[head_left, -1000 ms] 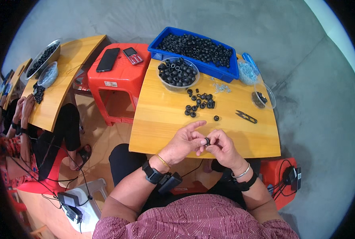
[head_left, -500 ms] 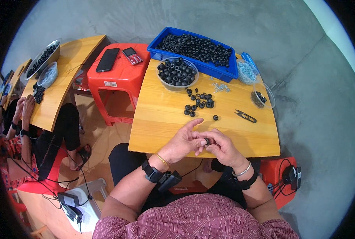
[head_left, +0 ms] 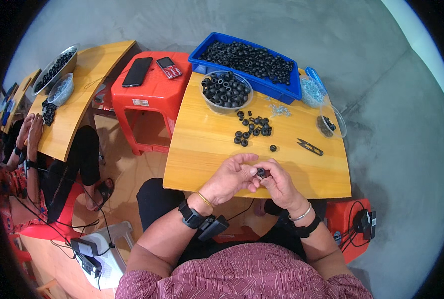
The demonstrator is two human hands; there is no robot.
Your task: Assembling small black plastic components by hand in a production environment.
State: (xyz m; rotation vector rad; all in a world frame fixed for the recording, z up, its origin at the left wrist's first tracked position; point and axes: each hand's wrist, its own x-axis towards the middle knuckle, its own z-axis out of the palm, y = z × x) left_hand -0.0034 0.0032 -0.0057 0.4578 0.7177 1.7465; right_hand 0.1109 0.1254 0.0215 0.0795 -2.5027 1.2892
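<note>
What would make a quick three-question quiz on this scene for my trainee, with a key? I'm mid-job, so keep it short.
1. True or false: the right hand touches a small black piece while the scissors lie on the table.
2. Pick the colour of the large tray: A) red, B) blue, C) yellow.
3. Fill in: the black phone and the keypad phone rest on a ____.

Key: 1. True. 2. B. 3. Red stool.

A small, rounded black piece (head_left: 261, 172) is held between left grip (head_left: 228, 179) and right grip (head_left: 281, 186).
</note>
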